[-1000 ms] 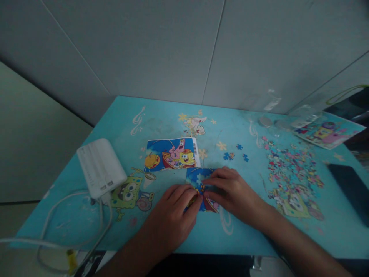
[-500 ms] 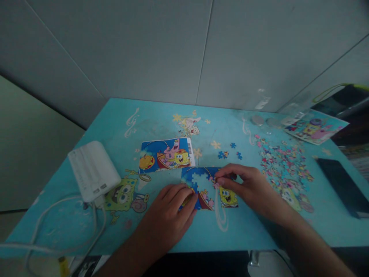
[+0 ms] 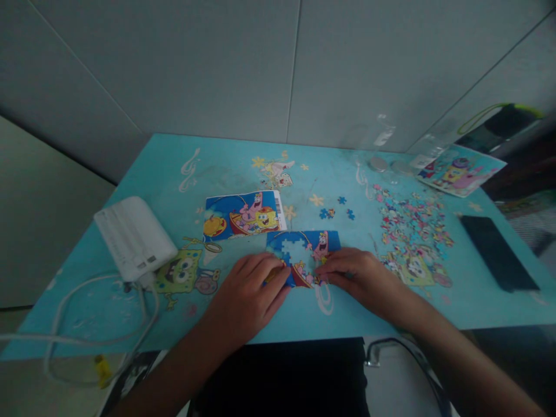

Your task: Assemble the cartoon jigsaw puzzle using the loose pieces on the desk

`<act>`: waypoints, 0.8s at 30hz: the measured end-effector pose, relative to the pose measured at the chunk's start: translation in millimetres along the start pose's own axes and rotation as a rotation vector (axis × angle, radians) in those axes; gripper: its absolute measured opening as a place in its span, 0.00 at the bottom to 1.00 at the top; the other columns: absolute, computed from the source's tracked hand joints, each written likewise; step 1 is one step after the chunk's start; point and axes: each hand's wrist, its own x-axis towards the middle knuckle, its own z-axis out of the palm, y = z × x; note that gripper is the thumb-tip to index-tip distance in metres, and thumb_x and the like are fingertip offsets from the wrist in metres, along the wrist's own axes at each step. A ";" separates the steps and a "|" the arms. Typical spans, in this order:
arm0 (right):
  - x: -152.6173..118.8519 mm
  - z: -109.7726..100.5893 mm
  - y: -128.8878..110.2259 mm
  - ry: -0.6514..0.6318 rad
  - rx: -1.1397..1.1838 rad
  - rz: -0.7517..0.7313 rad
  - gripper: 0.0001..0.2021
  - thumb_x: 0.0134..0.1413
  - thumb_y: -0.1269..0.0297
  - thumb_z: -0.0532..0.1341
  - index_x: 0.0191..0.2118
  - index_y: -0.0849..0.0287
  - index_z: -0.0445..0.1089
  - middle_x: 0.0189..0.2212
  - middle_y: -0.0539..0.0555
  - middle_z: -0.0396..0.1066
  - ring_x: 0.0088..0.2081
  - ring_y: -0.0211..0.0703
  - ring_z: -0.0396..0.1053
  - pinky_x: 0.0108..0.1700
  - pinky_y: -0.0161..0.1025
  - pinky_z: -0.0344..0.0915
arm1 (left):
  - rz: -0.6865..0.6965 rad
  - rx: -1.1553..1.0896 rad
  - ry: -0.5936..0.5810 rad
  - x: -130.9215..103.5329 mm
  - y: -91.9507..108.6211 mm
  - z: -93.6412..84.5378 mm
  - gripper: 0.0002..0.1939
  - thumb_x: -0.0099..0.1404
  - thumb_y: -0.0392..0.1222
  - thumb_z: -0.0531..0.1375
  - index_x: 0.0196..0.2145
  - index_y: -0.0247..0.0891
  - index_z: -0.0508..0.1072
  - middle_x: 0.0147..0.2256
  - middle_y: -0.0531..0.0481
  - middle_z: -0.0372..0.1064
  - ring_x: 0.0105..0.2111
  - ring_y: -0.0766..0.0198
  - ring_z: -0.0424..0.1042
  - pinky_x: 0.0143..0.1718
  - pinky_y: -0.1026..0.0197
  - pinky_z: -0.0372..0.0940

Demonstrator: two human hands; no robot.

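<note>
A partly assembled blue puzzle (image 3: 299,237) lies on the table with a gap in its upper left middle. My left hand (image 3: 256,289) rests on its lower left part, fingers together over the yellow area. My right hand (image 3: 351,275) is closed on the puzzle's right side, thumb and fingers pinched at its edge and covering the lower right corner. Above and left of the puzzle lies a picture card (image 3: 243,214) with the same scene. Several loose blue pieces (image 3: 341,200) lie behind my right hand.
A pile of puzzle pieces (image 3: 408,226) spreads at the right, beside a black phone (image 3: 497,252). A second card (image 3: 460,171) and clear containers (image 3: 428,156) stand behind. A white power bank (image 3: 134,237) with cables (image 3: 56,324) lies at the left.
My right hand has moved down to the puzzle's right edge. The pink figure's part and the top right of the puzzle now show. The camera view has shifted; my left hand stays on the puzzle.
</note>
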 end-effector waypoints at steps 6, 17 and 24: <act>3.8 1.9 2.2 -0.004 -0.064 -0.038 0.09 0.65 0.69 0.64 0.44 0.52 0.81 0.41 0.51 0.81 0.44 0.44 0.76 0.48 0.40 0.70 | -0.014 0.025 0.010 1.6 0.6 -0.3 0.13 0.72 0.39 0.59 0.52 0.34 0.74 0.48 0.41 0.71 0.50 0.50 0.69 0.51 0.46 0.67; 25.0 -18.0 4.2 -0.034 0.043 0.116 0.08 0.63 0.69 0.65 0.43 0.54 0.81 0.41 0.50 0.82 0.40 0.41 0.78 0.45 0.35 0.70 | -0.039 0.005 -0.021 2.7 1.1 -2.2 0.12 0.72 0.40 0.60 0.51 0.36 0.74 0.48 0.43 0.71 0.50 0.52 0.69 0.52 0.46 0.66; 42.9 -10.8 6.0 -0.116 0.069 0.092 0.05 0.61 0.66 0.66 0.41 0.54 0.80 0.31 0.47 0.79 0.30 0.36 0.73 0.34 0.33 0.67 | -0.031 0.009 -0.011 1.6 1.8 -1.0 0.13 0.72 0.38 0.60 0.53 0.36 0.73 0.48 0.42 0.71 0.50 0.51 0.69 0.51 0.46 0.67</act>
